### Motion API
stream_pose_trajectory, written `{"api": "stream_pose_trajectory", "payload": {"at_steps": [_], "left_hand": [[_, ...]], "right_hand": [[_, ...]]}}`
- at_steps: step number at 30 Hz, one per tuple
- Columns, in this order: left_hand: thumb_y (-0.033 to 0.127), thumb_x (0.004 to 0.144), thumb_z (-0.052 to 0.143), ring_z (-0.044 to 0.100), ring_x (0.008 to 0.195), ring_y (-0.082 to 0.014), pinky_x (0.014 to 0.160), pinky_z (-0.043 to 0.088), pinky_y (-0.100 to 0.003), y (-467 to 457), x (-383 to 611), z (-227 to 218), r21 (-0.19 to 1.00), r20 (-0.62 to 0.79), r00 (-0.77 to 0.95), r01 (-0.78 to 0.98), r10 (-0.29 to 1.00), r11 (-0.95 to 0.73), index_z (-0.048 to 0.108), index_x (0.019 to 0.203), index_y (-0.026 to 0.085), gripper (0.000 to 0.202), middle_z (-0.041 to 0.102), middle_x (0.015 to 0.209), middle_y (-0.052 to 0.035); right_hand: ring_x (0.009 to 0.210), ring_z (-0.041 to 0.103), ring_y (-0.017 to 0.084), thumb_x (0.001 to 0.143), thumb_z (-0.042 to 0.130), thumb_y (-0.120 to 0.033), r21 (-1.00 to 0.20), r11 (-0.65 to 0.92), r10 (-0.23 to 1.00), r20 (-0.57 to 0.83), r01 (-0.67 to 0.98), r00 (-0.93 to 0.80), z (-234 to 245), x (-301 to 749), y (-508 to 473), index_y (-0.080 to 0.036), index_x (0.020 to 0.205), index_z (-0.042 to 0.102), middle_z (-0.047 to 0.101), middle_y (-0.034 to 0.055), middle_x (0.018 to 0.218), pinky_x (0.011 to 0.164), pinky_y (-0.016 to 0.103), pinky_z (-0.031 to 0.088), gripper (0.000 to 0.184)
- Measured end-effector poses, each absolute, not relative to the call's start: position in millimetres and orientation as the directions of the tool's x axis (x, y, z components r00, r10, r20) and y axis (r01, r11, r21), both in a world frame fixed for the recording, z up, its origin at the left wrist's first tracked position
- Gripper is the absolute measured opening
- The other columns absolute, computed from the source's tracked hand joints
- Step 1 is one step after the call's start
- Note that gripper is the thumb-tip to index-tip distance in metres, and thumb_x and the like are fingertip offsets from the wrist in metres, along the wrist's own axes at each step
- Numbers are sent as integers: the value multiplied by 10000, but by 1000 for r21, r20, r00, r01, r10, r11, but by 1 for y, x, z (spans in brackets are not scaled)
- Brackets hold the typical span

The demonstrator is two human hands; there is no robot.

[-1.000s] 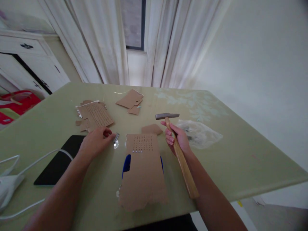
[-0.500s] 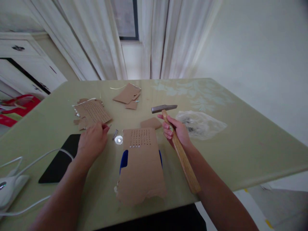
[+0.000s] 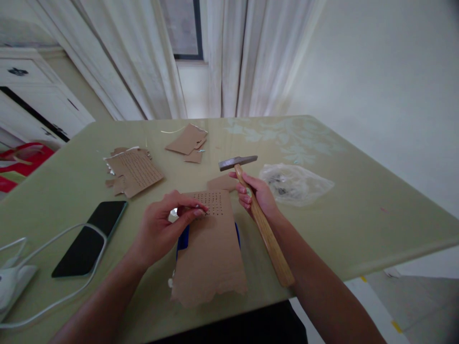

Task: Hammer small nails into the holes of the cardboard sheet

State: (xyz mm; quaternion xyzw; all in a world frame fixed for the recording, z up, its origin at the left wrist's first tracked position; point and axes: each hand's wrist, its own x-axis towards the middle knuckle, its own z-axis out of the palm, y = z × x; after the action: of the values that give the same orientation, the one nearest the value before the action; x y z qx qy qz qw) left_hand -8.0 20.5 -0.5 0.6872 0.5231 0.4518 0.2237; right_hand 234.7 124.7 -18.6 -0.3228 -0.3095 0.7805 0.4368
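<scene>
My right hand is closed around the wooden handle of a hammer, near its steel head, which is raised above the table. My left hand pinches what looks like a small thin nail over the cardboard sheet. Rows of small holes mark the upper part of that sheet; the fingers cover some of them. Under the cardboard, a blue object shows at both sides. A small shiny round item is mostly hidden behind my left hand.
Another hole-punched cardboard piece lies at the left, with more cardboard scraps farther back. A clear plastic bag is right of the hammer. A phone and a white cable lie at the left, near a white power strip.
My left hand has moved right and nearer, from beside the left cardboard piece to the holes in the middle sheet, carrying the nail. My right hand still holds the hammer, nearly in place.
</scene>
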Motion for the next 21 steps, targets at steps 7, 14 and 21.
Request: {"api": "stream_pose_trajectory", "payload": {"at_steps": [7,14,21], "left_hand": [[326,965,771,620,669,-175,671,494,-328,22,-4,0,766,396,63,528,916,-367,865,943,275,110,816,835,-18],[277,970,767,610,677,-165,686,464,-326,20,-3,0,759,418,75,519,905,-393,852,950,274,88,809,833,4],[265,974,765,612,685,-167,703,472,-327,21,-2,0,753,435,86,510,896,-415,851,952,268,90,806,824,-1]], "right_hand": [[379,377,52,956,736,-349,-764,-436,879,-246,-476,-410,-18,234,124,-120,1139,751,522,-76,612,330,165,299,293],[380,381,53,963,734,-359,-764,-438,876,-246,-474,-414,-19,234,125,-120,1133,748,523,-76,619,332,170,293,294],[384,383,53,957,740,-356,-767,-429,878,-230,-477,-419,-22,234,125,-119,1161,753,528,-74,621,333,170,298,313]]}}
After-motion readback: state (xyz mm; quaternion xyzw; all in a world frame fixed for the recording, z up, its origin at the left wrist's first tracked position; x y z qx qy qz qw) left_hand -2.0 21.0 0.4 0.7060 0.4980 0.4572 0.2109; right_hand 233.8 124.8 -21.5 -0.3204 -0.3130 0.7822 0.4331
